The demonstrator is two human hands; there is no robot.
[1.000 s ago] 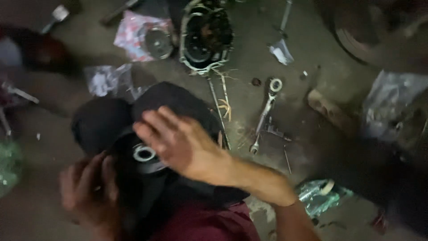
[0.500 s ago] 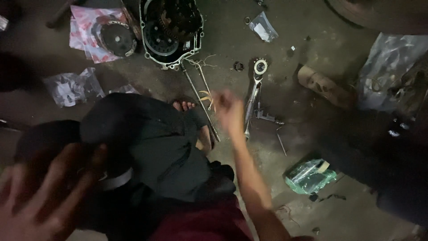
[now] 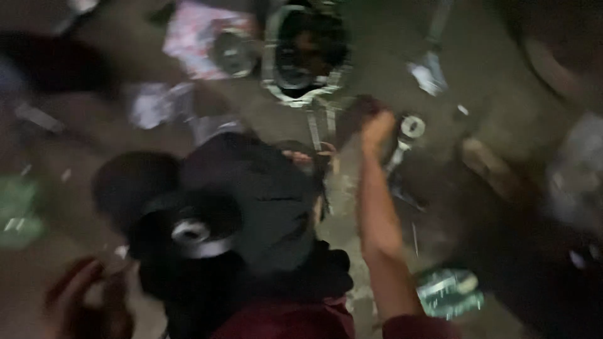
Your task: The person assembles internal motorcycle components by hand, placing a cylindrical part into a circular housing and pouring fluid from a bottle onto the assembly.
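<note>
The picture is blurred by motion. My right hand (image 3: 375, 127) is stretched forward over the dirt floor, just left of the ring end of a spanner (image 3: 409, 128) and below an open engine case (image 3: 304, 56). Its fingers are curled, and a dark shape shows at the fingertips, but I cannot tell whether it holds anything. My left hand (image 3: 85, 301) is low at the bottom left, beside a black round part with a shiny metal centre (image 3: 190, 231) that rests on my dark-trousered knee. Whether that hand grips the part is unclear.
A pink sheet (image 3: 188, 31) with a round metal part (image 3: 232, 53) on it lies at the top left. Crumpled plastic bags (image 3: 154, 103) lie to the left, a green packet (image 3: 449, 292) at the lower right, and a small pale scrap (image 3: 428, 70) is near the top.
My right hand has stayed reaching forward near the spanner and engine case. The view has swung, and my left hand has dropped lower, away from the camera.
</note>
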